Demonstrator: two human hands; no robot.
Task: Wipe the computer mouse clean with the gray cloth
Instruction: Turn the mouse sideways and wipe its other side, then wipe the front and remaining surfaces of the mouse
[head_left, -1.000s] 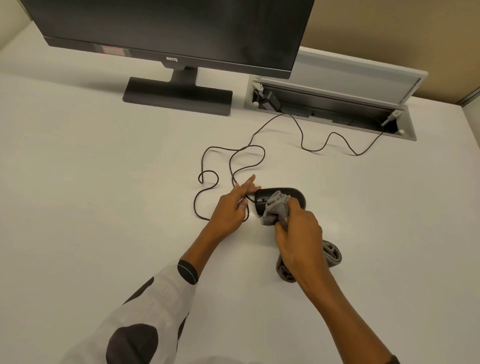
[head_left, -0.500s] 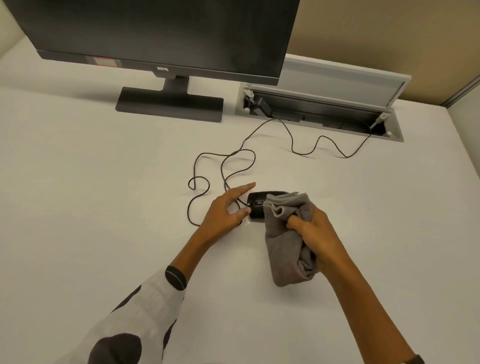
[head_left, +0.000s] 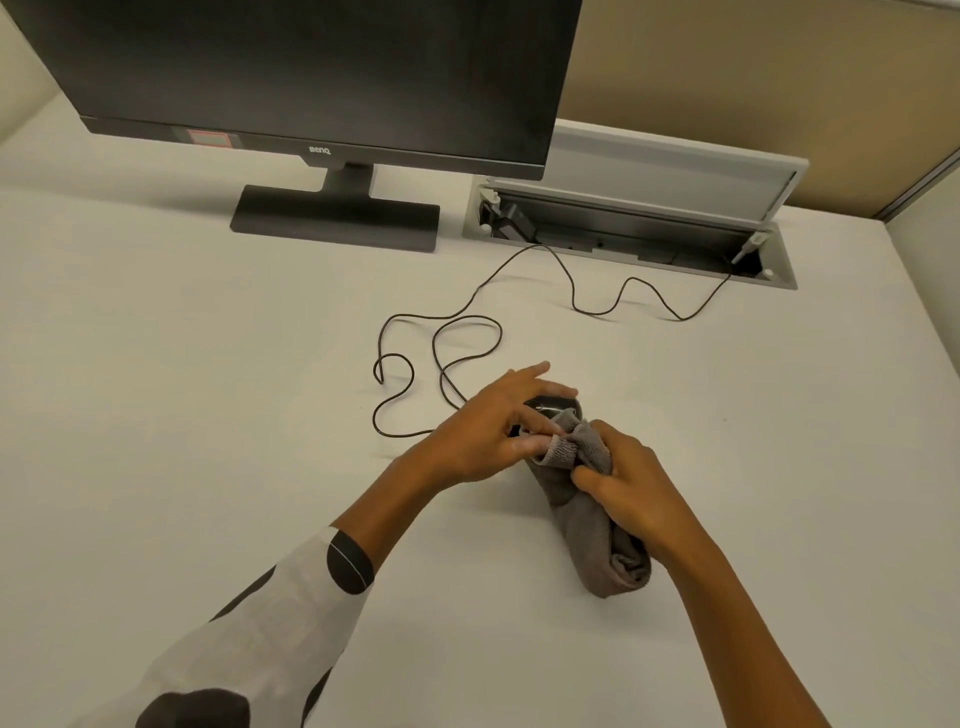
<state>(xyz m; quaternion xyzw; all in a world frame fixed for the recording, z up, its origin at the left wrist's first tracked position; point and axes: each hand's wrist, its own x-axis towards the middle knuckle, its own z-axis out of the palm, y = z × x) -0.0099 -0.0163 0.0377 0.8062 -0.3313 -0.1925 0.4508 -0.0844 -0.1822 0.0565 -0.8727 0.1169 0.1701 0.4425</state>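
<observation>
A black wired computer mouse lies on the white desk, mostly hidden by my hands and the cloth; only a small dark part of its top shows. My left hand lies over the mouse, fingers stretched across it, thumb and forefinger pinching the cloth's edge. My right hand is closed around the bunched gray cloth, pressing its upper end against the mouse's near side. The rest of the cloth trails toward me on the desk.
The mouse cable loops over the desk to the left and behind, running to an open cable tray at the back. A black monitor on its stand is at the rear left. A partition wall is behind.
My left hand has moved from beside the mouse onto it and now pinches the cloth's edge. My right hand has pulled the cloth back toward me, bunching it tighter.
</observation>
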